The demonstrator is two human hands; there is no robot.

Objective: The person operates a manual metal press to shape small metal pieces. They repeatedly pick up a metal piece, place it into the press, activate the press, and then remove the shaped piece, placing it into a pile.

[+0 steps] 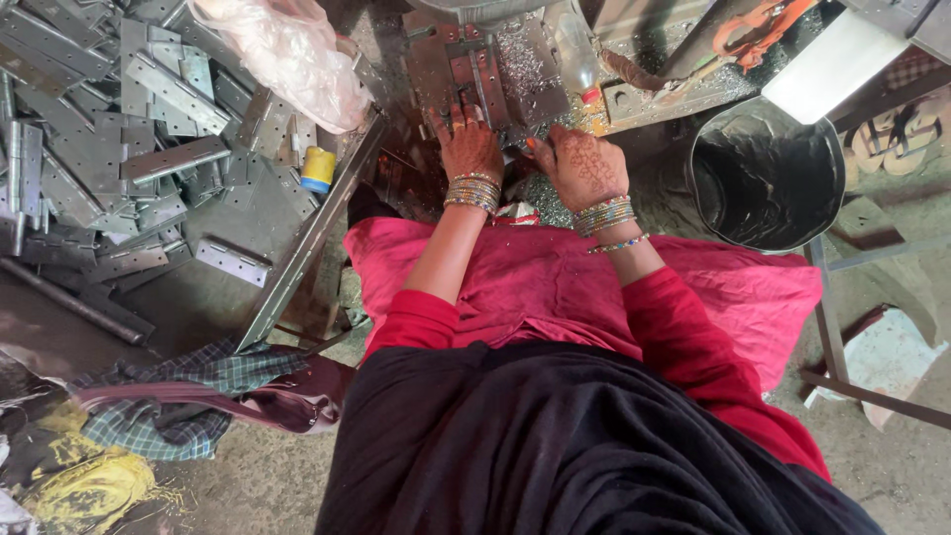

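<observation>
My left hand (468,144) lies flat on the metal bed of a machine (475,69), fingers spread and pointing away from me, pressing on a metal piece there. My right hand (584,166) rests beside it on the same bed, fingers curled toward a small grey part between the two hands; I cannot tell whether it grips that part. Both wrists carry several bangles, and both arms are in red sleeves. Metal shavings (525,59) cover the bed around the hands.
A tray (297,263) at the left holds a heap of grey metal hinges (119,149), a clear plastic bag (287,54) and a small yellow and blue spool (318,168). A steel bucket (768,178) stands at the right. Checked cloth (188,396) lies at the lower left.
</observation>
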